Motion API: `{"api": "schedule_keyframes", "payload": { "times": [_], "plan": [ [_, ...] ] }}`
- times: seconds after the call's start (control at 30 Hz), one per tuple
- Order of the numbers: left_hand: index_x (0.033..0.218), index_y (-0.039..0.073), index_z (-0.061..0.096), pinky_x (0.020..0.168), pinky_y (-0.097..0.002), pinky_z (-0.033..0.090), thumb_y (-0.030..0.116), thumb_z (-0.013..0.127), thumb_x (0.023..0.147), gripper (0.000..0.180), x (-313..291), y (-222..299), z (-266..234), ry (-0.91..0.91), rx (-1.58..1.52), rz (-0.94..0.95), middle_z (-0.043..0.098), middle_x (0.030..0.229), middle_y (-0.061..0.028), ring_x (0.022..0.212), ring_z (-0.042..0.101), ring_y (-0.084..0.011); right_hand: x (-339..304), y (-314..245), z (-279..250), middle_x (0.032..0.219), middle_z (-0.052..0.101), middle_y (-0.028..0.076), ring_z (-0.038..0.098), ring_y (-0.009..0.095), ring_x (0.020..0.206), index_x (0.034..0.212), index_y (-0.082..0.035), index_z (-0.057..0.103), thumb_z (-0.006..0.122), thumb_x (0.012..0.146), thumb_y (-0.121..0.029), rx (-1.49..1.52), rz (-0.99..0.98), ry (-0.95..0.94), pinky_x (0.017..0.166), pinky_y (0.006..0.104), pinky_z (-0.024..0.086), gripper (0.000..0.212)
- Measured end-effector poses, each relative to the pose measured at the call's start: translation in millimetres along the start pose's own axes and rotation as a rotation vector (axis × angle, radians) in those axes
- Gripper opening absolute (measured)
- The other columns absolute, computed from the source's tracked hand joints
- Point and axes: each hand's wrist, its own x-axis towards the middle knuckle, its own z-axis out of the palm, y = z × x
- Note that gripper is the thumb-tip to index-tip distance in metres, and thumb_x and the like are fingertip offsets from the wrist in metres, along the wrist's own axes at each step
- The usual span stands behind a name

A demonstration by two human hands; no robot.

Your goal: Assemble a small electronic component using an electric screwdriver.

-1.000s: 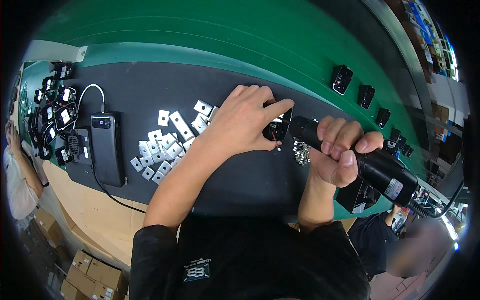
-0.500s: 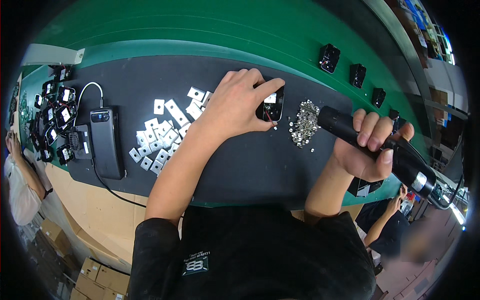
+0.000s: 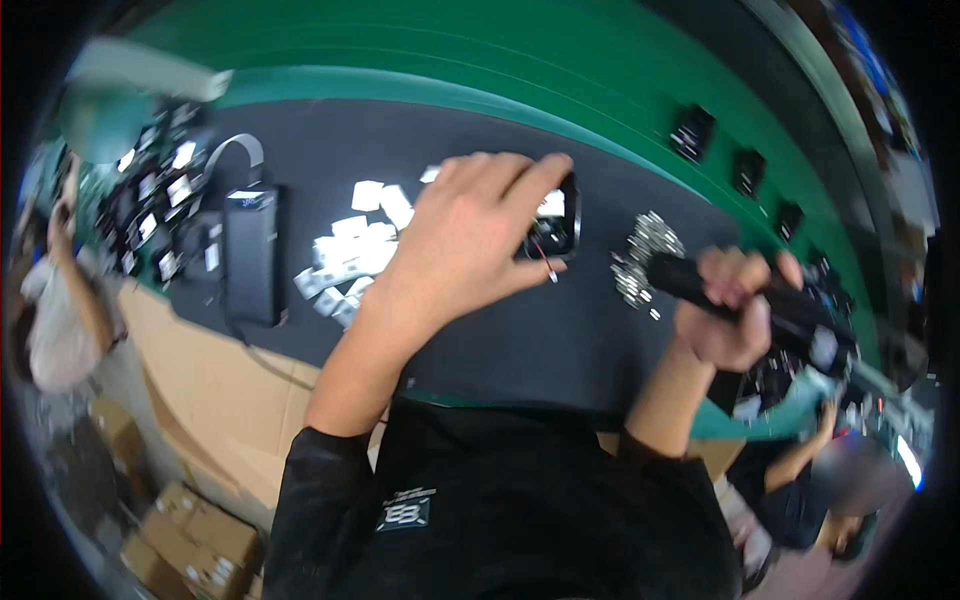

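My left hand is closed around a small black housing on the dark mat, fingers over its far side and thumb on its near side. Inside the housing shows a pale plate, and a thin red wire with a white plug hangs out at its near edge. In my right hand is a black electric screwdriver, gripped about its barrel and pointing left. Its front end reaches the right edge of a pile of small shiny screws; motion blur hides the bit and whether it touches them.
Left of my left arm lies a heap of silver metal plates. Further left are a black power bank with a white cable and many black housings. More housings line the green surface at far right. Other people sit at both sides.
The whole view has shifted and blurred. The screwdriver's front end has moved closer in to the screw pile. My left hand keeps its grip on the housing.
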Motion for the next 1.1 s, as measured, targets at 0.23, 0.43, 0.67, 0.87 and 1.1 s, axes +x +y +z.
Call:
{"api": "schedule_keyframes", "payload": {
  "times": [0.23,0.43,0.67,0.87,1.1],
  "plan": [
    [0.13,0.006,0.048,0.091,-0.04,0.046,0.018,0.08,0.061,0.077,-71.8,-42.8,-80.3,0.19,0.074,-0.204,0.056,0.121,-0.0162,0.108,0.056,-0.0324,-17.9,-31.5,-22.2,0.071,0.042,-0.002,0.044,0.01,0.064,0.126,-0.008,0.041,0.062,0.084,-0.023,0.132,0.04,-0.128,0.067,0.0278,0.034,0.049],
    [0.125,0.002,0.05,0.095,-0.041,0.043,0.023,0.08,0.066,0.069,-127.7,-113.6,-179.3,0.459,0.612,-0.554,0.056,0.119,-0.02,0.112,0.053,-0.0351,-23.4,-18.5,-12.0,0.067,0.046,-0.001,0.048,0.01,0.058,0.111,-0.009,0.043,0.068,0.081,-0.023,0.247,0.162,-0.186,0.062,0.026,0.038,0.041],
    [0.129,-0.003,0.048,0.092,-0.0347,0.045,0.042,0.079,0.071,0.08,-161.5,-181.2,-192.7,0.358,0.563,-0.95,0.06,0.118,-0.0223,0.107,0.06,-0.0298,-32.6,-14.4,-4.3,0.061,0.052,-0.001,0.051,0.01,0.05,0.105,-0.011,0.042,0.075,0.075,-0.021,0.208,0.155,-0.188,0.053,0.0234,0.041,0.045],
    [0.131,-0.003,0.048,0.102,-0.038,0.039,0.034,0.077,0.075,0.073,-183.5,-196.0,-202.0,0.389,0.448,-0.843,0.056,0.124,-0.023,0.119,0.053,-0.0325,-31.3,-12.4,-8.5,0.061,0.054,0.0,0.054,0.012,0.051,0.103,-0.01,0.043,0.075,0.075,-0.02,0.254,0.161,-0.213,0.052,0.0248,0.044,0.044],
    [0.093,0.0,0.063,0.073,-0.0335,0.049,0.015,0.073,0.078,0.023,-114.9,-100.0,-131.0,0.514,0.358,-0.589,0.064,0.088,-0.0118,0.079,0.061,-0.0248,-36.6,-10.4,-12.2,0.061,0.055,0.0,0.055,0.013,0.049,0.101,-0.011,0.043,0.074,0.074,-0.019,0.278,0.162,-0.224,0.051,0.0247,0.045,0.042]
  ]
}}
